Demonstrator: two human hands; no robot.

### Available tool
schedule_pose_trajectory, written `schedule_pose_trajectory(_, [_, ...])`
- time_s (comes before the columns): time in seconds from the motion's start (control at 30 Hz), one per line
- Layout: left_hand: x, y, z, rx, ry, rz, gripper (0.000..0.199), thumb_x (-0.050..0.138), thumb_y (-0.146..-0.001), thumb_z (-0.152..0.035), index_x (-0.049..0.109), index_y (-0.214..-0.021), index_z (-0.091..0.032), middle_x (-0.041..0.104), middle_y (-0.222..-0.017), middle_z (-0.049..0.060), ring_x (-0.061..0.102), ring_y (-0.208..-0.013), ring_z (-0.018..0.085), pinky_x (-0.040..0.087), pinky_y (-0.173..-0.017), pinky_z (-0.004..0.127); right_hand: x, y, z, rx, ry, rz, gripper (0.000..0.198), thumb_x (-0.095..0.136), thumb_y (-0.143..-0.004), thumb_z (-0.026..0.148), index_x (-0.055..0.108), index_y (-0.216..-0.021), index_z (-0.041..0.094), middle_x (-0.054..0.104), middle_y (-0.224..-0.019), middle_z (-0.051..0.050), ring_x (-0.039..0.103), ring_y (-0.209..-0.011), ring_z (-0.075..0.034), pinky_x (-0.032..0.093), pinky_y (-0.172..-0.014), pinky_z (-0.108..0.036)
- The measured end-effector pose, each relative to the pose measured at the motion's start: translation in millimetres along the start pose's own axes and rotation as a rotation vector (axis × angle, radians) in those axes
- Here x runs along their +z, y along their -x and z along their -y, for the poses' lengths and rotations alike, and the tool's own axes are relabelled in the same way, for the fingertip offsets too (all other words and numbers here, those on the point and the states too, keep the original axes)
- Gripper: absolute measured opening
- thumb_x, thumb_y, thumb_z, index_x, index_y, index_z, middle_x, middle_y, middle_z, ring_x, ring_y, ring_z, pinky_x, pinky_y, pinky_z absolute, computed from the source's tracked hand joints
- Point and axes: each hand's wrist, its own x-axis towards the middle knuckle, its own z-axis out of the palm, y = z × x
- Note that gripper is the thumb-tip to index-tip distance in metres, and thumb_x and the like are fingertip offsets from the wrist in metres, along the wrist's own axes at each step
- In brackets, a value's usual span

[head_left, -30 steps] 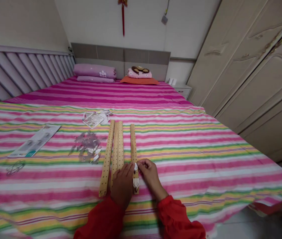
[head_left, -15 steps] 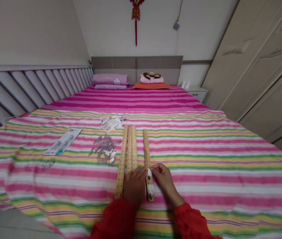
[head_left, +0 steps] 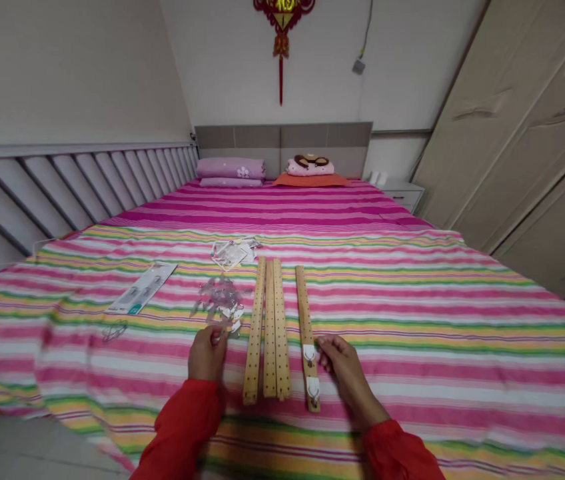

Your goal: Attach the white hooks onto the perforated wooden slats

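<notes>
My left hand (head_left: 206,353) is at the near edge of a pile of grey translucent pieces and small white pieces (head_left: 220,297). Its thumb and fingers are pinched together; whatever lies between them is too small to make out. Just right of a separate wooden strip with holes (head_left: 304,307), my right hand (head_left: 343,365) is closed, fingertips together beside the upper white hook (head_left: 309,354). A second white hook (head_left: 313,389) sits at the strip's near end. Between my hands lie several more perforated wooden strips (head_left: 254,333), side by side.
A flat printed package (head_left: 142,288) lies to the left, with a small tangle of clear pieces (head_left: 114,330) near it. Farther back is a heap of white and clear packaging (head_left: 235,252). Everything rests on a striped bedspread (head_left: 412,320); a slatted rail (head_left: 87,183) runs along the left.
My left hand has left the strips and moved left to the pile. My right hand has drawn slightly away from the upper hook, which now shows fully. The view has tilted up a little.
</notes>
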Motion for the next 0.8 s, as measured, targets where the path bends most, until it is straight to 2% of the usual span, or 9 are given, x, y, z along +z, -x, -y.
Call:
schedule_pose_trajectory(0.1, [5,-2,-2,0.015,-0.016,0.035,0.016,0.051,-0.073,-0.033,0.059,-0.075,-0.019,0.060,-0.077,0.004,0.057,-0.068,0.017,0.048,-0.066,0.030,3,5,8,-0.029,-0.006,-0.025,0.037,0.075,-0.059,0.051,0.062,-0.064,0.017,0.051,-0.042,0.004,0.040,-0.035,-0.008,0.027,-0.037,-0.021])
schedule_pose_trajectory(0.2, [8,0,-2,0.037,-0.036,0.046,0.011,0.049,-0.072,-0.029,0.056,-0.070,-0.020,0.057,-0.075,0.004,0.056,-0.068,0.017,0.046,-0.065,0.030,15,12,20,-0.125,0.048,-0.001,0.033,0.073,-0.063,0.048,0.062,-0.065,0.017,0.051,-0.045,0.005,0.040,-0.039,-0.009,0.031,-0.040,-0.022])
schedule_pose_trajectory(0.4, [5,5,2,-0.061,-0.075,-0.009,0.018,0.050,-0.074,-0.035,0.055,-0.083,-0.019,0.057,-0.082,0.004,0.055,-0.067,0.017,0.045,-0.065,0.030,63,30,39,-0.303,0.263,0.211,0.015,0.068,-0.068,0.032,0.064,-0.067,0.018,0.055,-0.057,0.003,0.047,-0.053,-0.012,0.037,-0.051,-0.023])
schedule_pose_trajectory(0.5, [3,4,2,-0.098,-0.090,0.030,0.022,0.051,-0.075,-0.036,0.056,-0.089,-0.019,0.058,-0.087,0.005,0.056,-0.069,0.017,0.044,-0.066,0.030,84,37,38,-0.306,0.365,0.306,0.005,0.064,-0.070,0.023,0.064,-0.068,0.018,0.056,-0.059,0.002,0.050,-0.056,-0.013,0.039,-0.054,-0.024])
schedule_pose_trajectory(0.63, [3,4,-5,-0.157,-0.147,0.073,0.016,0.050,-0.078,-0.034,0.057,-0.083,-0.020,0.061,-0.087,0.005,0.059,-0.074,0.019,0.041,-0.064,0.028,102,43,31,-0.297,0.453,0.378,0.004,0.061,-0.070,0.016,0.064,-0.070,0.018,0.058,-0.062,0.002,0.053,-0.060,-0.014,0.040,-0.055,-0.024])
schedule_pose_trajectory(0.8, [2,5,-18,-0.259,-0.236,0.063,0.012,0.055,-0.076,-0.036,0.055,-0.075,-0.024,0.063,-0.067,0.001,0.059,-0.063,0.021,0.032,-0.053,0.027,108,47,24,-0.271,0.500,0.390,0.004,0.060,-0.070,0.015,0.063,-0.069,0.018,0.057,-0.060,0.002,0.053,-0.058,-0.013,0.039,-0.054,-0.023])
